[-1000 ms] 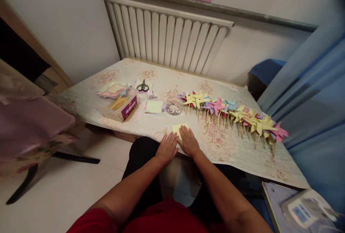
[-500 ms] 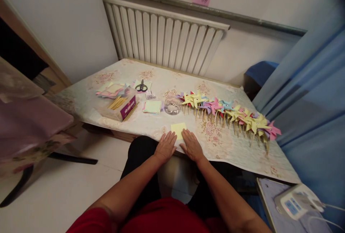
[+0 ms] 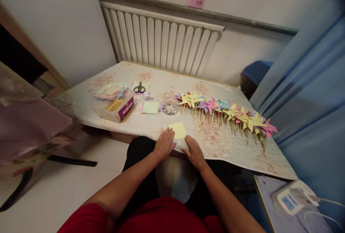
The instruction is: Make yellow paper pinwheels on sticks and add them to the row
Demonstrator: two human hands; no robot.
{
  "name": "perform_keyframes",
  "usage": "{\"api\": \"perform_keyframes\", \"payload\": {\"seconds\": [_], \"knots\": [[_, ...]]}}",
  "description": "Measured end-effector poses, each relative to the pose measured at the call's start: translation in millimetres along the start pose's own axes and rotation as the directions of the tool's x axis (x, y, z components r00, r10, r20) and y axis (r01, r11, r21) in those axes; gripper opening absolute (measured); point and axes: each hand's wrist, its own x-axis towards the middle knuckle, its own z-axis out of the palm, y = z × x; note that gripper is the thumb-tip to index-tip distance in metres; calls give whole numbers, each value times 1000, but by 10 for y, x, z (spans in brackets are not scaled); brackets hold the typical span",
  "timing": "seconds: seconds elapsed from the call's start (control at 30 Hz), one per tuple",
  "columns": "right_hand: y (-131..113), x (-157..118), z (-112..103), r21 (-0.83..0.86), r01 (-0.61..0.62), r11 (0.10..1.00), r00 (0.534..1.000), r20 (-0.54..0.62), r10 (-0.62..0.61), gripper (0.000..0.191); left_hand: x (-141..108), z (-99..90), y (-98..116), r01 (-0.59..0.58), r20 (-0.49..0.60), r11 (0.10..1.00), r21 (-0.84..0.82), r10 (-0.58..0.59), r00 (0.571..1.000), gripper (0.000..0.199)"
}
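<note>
A yellow square of paper (image 3: 178, 130) lies flat near the table's front edge. My left hand (image 3: 164, 144) rests open at the paper's left side, fingertips at its edge. On the right, my right hand (image 3: 194, 151) lies open on the tablecloth, its fingertips near the paper's lower right corner. Beyond the paper sit a round clear dish of small shiny pieces (image 3: 170, 107) and a stack of pale paper squares (image 3: 151, 107). Paper pinwheels on sticks (image 3: 210, 105) stretch in a row to the right.
The flowered table (image 3: 161, 76) also bears a box of wooden sticks (image 3: 115, 109), more coloured papers (image 3: 111, 91), scissors (image 3: 139, 88) and a small clear box (image 3: 148, 96). A radiator (image 3: 161, 40) stands behind; a blue curtain (image 3: 309, 92) hangs at the right.
My right hand has moved off the yellow paper, slightly right and toward me. My left hand stays at the paper's left side. The camera view has shifted slightly.
</note>
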Motion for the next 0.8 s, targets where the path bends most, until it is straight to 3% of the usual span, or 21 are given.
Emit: {"api": "perform_keyframes", "payload": {"seconds": [0.2, 0.37, 0.8], "knots": [[22, -7, -53, 154, -183, 971, 972, -117, 202, 55, 386, -87, 232, 43, 114, 997, 66, -50, 992, 49], [-12, 1, -46, 193, -189, 963, 961, -165, 222, 50, 554, -85, 400, 161, 183, 979, 129, -183, 966, 45], [-25, 8, -16, 227, -188, 955, 950, -206, 236, 46, 623, -115, 600, 216, 210, 958, 188, -254, 944, 48]]}}
